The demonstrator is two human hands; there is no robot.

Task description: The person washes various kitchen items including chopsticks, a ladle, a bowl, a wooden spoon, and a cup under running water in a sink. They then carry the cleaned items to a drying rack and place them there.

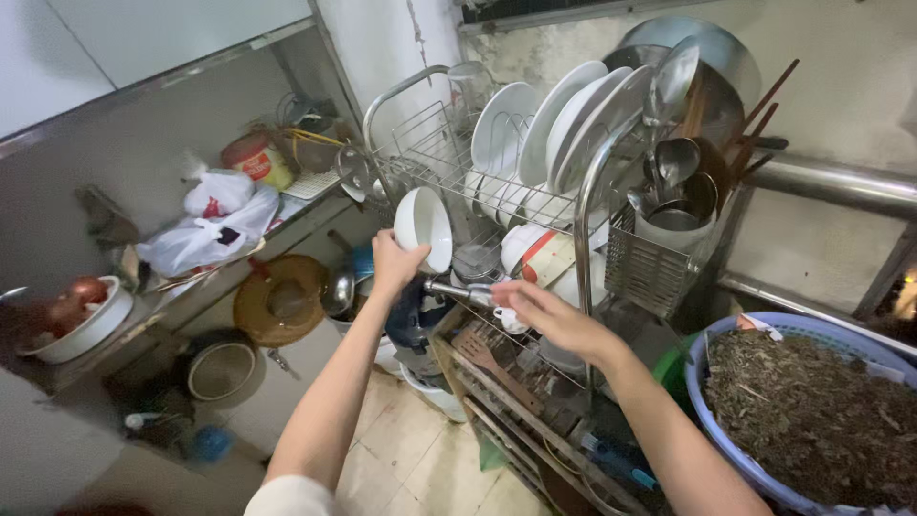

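My left hand [394,262] grips a white bowl [425,226] by its rim, held tilted in front of the metal dish rack [583,182]. My right hand [543,311] reaches into the rack's middle shelf, fingers closed around a small white cup [509,318] beside a metal handle [454,290]. Several white plates [564,119] stand upright on the rack's top shelf. More white bowls [535,253] sit on the middle shelf behind my right hand.
A perforated metal cutlery holder [650,268] with ladles and chopsticks hangs at the rack's right. A blue basin of dried leaves [812,406] stands at lower right. Left, a shelf holds plastic bags [205,229], a white bowl of onions [72,320], and a wooden lid [280,298].
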